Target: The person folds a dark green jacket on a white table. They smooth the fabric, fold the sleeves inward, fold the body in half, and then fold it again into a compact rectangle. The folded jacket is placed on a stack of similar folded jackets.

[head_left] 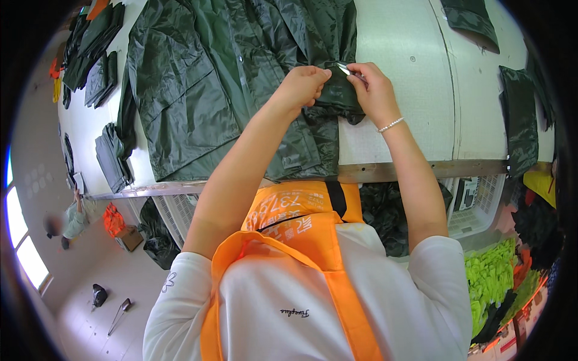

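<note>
A dark green, shiny jacket (186, 114) lies spread over the white table, its front placket running down the middle. My left hand (304, 87) is closed in a pinch at the jacket's right sleeve, which is bunched beneath it; any thread between the fingertips is too small to make out. Close to it on the right, my right hand (374, 93) grips small silver thread snips (343, 69), their tip pointing up and left over the sleeve fabric. A beaded bracelet circles my right wrist.
The white table (409, 114) ends at a wooden front edge close to me. Folded dark garments (111, 156) lie at the left, and more (519, 120) at the right. Beneath the table are white plastic baskets (481, 207). A person (75, 216) is at the far left.
</note>
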The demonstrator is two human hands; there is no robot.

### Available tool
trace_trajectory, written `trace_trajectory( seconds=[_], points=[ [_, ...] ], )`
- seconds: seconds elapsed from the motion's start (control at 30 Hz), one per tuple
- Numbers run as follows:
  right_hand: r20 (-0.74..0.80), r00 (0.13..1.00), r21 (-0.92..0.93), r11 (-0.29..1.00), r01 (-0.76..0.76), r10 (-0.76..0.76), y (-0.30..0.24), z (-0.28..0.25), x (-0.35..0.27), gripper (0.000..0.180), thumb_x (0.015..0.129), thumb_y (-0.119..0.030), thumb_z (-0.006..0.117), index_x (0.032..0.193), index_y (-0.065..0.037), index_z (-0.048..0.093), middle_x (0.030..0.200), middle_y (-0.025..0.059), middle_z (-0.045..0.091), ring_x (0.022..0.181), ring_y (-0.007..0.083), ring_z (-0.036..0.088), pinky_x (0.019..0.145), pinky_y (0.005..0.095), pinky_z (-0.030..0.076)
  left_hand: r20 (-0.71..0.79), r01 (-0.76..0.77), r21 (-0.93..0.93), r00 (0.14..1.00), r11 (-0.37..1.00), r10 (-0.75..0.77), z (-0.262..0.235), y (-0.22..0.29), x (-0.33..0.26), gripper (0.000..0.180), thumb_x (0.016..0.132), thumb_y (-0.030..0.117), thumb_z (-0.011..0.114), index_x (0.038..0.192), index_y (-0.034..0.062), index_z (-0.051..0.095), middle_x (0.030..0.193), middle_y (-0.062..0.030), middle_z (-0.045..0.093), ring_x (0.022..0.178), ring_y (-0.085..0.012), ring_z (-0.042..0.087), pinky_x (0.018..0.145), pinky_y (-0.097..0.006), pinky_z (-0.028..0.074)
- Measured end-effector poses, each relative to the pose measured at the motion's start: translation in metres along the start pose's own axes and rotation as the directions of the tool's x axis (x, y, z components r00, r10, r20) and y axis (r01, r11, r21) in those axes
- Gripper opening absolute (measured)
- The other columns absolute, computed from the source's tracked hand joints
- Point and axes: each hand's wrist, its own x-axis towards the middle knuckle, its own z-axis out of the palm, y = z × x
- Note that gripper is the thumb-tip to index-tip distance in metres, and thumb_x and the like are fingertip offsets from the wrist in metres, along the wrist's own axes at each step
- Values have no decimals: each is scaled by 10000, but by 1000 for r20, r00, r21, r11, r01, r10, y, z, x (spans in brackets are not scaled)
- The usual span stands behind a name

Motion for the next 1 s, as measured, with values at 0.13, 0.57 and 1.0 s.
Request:
trace_trajectory(
  seconds=[0.13,0.57,1.0],
  points=[
    [16,1000,65,998,-24,23,-5,0,-1,149,815,-49,628,960,-18,620,899,113,622,767,245,633,696,308,499,-23,-10,12,1000,1000,10,-1,-7,-9,189,919,258,555,861,79,540,616,70,387,513,-42,313,448,-206,250],
    [63,998,95,995,8,-14,-10,5,-1,139,822,-45,618,958,-18,620,893,122,621,759,250,626,685,311,495,-48,-58,-4,997,998,57,-1,-18,-18,186,911,250,563,893,66,543,617,62,406,501,-44,334,437,-207,261],
    [258,965,234,965,-116,54,42,-13,12,481,771,-165,727,1195,-26,547,1040,48,601,669,115,484,684,256,467,-299,296,954,929,46,217,-122,-213,-246,231,857,229,613,955,20,626,1014,-116,619,991,-256,559,843,-360,428]
  ],
)
